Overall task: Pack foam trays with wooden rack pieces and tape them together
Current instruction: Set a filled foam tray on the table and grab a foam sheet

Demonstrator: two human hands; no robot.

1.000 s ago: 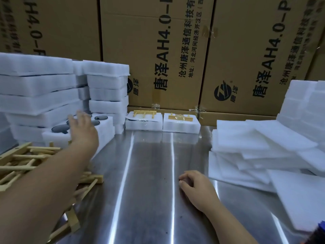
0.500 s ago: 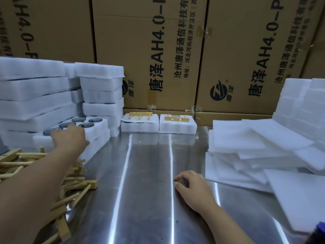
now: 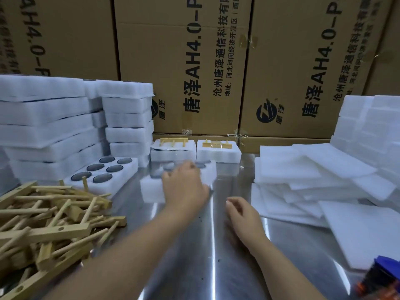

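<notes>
1. Cardboard cartons (image 3: pixel 184 61) with black printed lettering form a wall along the far edge of the desk.
2. Steel desk (image 3: pixel 194 267), reflective, carries every item listed below.
3. Tray stacks (image 3: pixel 43 126) of white foam stand several tiers high at far left, against the cartons.
4. Foam sheets (image 3: pixel 313 172) lie in a loose, overlapping heap on the right.
5. Wooden rack pieces (image 3: pixel 49 224) lie in a tangled pile at near left, bars and dowels crossing.
6. Six-hole tray (image 3: pixel 127 169) sits in front of the tray stacks, just beyond the wooden pile, with its round recesses facing up.
7. Foam tray (image 3: pixel 151 189) is at centre desk under the left hand. It is blurred, so I cannot tell whether it rests on the desk or is lifted.
8. Packed trays (image 3: pixel 173 155), two side by side, stand at far centre against the cartons, each with a wooden piece on top.
9. Left hand (image 3: pixel 184 187) reaches forward, fingers bent down over the foam tray, gripping it.
10. Right hand (image 3: pixel 242 213) rests on the desk near the left hand but apart from it, fingers loosely curled, holding nothing.
11. Blue object (image 3: pixel 385 276) sits at the near right corner, partly cut off and unidentifiable.
</notes>
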